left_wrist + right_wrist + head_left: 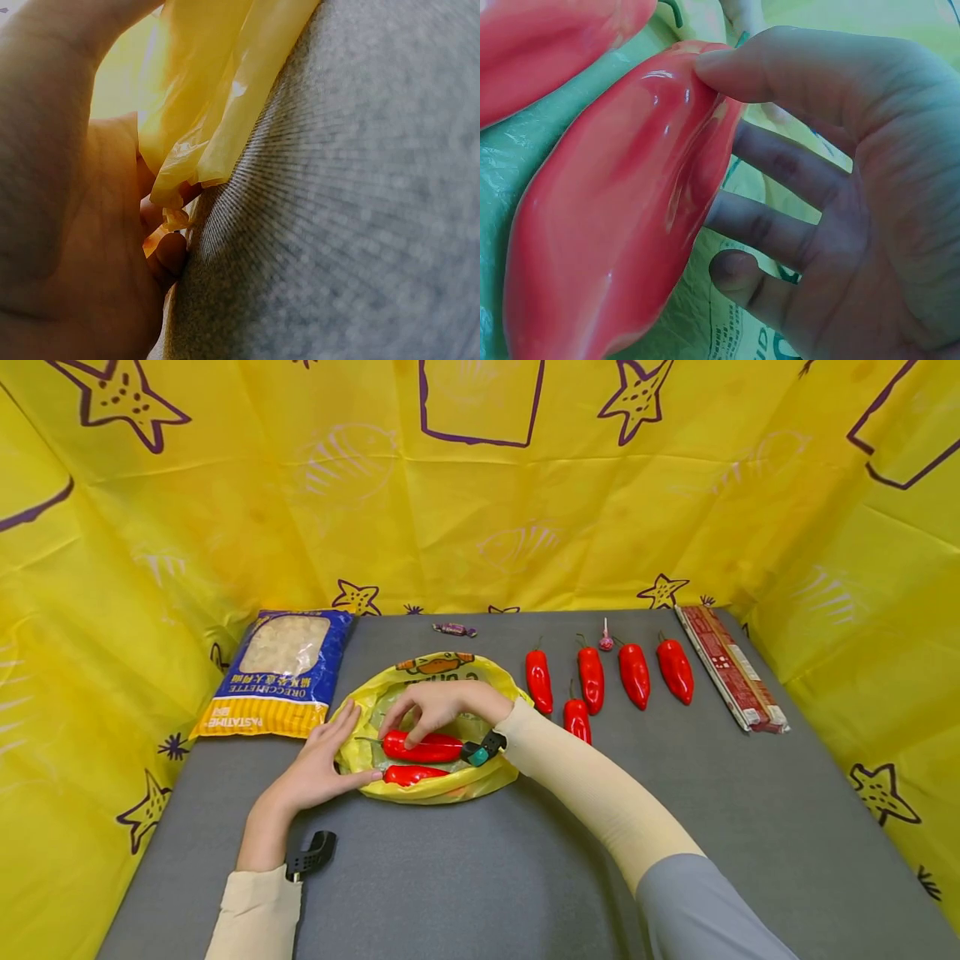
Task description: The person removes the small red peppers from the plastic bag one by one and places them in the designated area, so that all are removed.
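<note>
A yellow plastic bag (491,673) lies with its mouth spread wide, its printed side at the back. Inside it my right hand (438,703) pinches a red chili pepper (427,748) near its stem end, thumb on top and fingers behind, as the right wrist view shows. Another red chili pepper (412,774) lies in the bag, nearer the front rim. My left hand (318,768) holds the bag's left side, thumb along the front rim and fingers along the left edge. In the left wrist view, folds of yellow plastic (202,90) partly hide those fingers.
Several red peppers (591,681) lie right of the bag, with a lollipop (606,637) among them. A blue and yellow pasta bag (273,672) is at left, a wrapped candy (454,629) behind, a long red packet (731,668) far right. Yellow cloth (450,527) walls the grey table (450,877).
</note>
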The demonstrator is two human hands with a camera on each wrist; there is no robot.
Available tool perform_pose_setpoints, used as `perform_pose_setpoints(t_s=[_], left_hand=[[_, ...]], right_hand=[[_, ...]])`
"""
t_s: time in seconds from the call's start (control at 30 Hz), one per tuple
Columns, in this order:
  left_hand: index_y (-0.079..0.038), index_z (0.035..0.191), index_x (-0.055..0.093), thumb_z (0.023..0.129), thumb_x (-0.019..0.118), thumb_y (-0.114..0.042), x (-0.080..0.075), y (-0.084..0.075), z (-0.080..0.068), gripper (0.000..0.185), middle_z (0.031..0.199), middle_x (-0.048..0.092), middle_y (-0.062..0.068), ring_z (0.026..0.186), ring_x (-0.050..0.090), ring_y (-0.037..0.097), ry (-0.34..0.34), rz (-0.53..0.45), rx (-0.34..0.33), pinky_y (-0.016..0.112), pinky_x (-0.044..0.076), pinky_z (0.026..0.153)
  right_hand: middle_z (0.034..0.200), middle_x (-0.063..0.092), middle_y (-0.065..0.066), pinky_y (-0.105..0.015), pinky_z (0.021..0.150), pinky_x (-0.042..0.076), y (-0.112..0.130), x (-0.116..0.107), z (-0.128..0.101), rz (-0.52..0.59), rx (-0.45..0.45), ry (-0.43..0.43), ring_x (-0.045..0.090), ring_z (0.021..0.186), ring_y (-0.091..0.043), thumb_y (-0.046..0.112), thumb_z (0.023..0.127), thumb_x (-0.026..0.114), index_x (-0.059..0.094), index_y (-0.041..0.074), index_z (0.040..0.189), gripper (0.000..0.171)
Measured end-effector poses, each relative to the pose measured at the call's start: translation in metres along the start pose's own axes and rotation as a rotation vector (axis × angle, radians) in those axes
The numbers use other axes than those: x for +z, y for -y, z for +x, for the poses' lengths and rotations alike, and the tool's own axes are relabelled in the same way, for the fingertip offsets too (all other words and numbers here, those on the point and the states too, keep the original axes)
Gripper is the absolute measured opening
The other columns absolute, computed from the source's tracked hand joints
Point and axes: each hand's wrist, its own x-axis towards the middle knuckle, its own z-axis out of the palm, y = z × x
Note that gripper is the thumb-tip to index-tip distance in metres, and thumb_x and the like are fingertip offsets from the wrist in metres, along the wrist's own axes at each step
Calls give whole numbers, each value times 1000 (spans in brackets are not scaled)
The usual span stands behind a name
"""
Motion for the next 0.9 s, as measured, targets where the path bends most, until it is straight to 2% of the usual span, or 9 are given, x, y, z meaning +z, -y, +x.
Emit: perform_pose_setpoints(t_s=[0.1,0.23,0.4,0.5,0.7,0.9], left_hand=[[-11,171,14,91,79,-55,0,0,0,113,180,3,10,155,15,51,-2,-3,3,81,22,114],[-11,171,15,91,80,-55,0,0,-1,112,180,3,10,155,14,51,-3,-8,5,80,22,115],[-6,170,18,91,80,-54,0,0,0,112,180,3,8,154,15,51,-8,-8,8,79,22,115],[-5,170,18,91,80,-54,-1,0,-1,112,180,3,7,154,16,50,-11,-5,10,79,23,115],[-9,171,15,91,80,-53,-1,0,-1,112,180,3,8,154,15,51,-10,-15,11,79,22,116],[-9,171,15,91,80,-53,0,1,1,112,180,3,8,155,14,51,-9,-14,17,79,22,116]], right_hand=[[138,71,-3,-24,98,54,0,-1,-2,1,1,-22,65,117,-9,8,97,75,73,13,137,41],[138,71,-4,-25,87,57,1,-4,-6,-4,-7,-52,67,93,-11,10,97,75,72,14,138,41],[138,69,-4,-25,73,56,5,-13,-9,-1,-39,-88,63,69,-12,10,97,75,71,11,140,43],[138,68,-4,-26,70,57,9,-19,-12,3,-50,-105,64,66,-14,10,97,75,70,10,140,43],[136,69,-4,-30,76,61,16,-31,-20,-21,-33,-159,72,75,-18,11,97,75,71,13,140,42],[134,70,2,-28,70,58,18,-38,-31,-48,-27,-201,64,67,-17,15,98,75,71,16,140,42]])
